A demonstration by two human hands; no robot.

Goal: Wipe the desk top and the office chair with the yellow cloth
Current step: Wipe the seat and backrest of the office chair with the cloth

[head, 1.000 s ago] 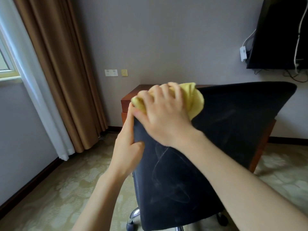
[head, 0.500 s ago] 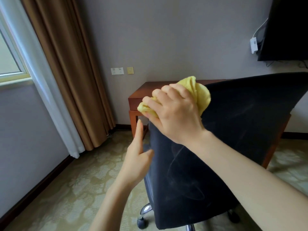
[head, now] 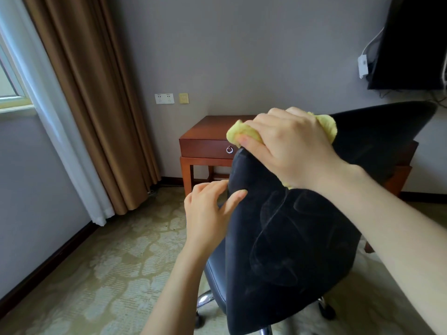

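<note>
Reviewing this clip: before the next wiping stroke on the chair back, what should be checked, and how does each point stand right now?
1. Cloth in hand: ok. The right hand grips the yellow cloth.
2. Cloth on the chair: ok. It sits bunched on the top corner of the backrest.
3. Chair steadied: cannot tell. The thumb of the left hand lies on the backrest near its edge, but no firm hold shows.
4. Backrest clean: not ok. Pale streaks show across its middle.
5. Desk top wiped: cannot tell. Only a corner of the desk shows behind the chair.
</note>
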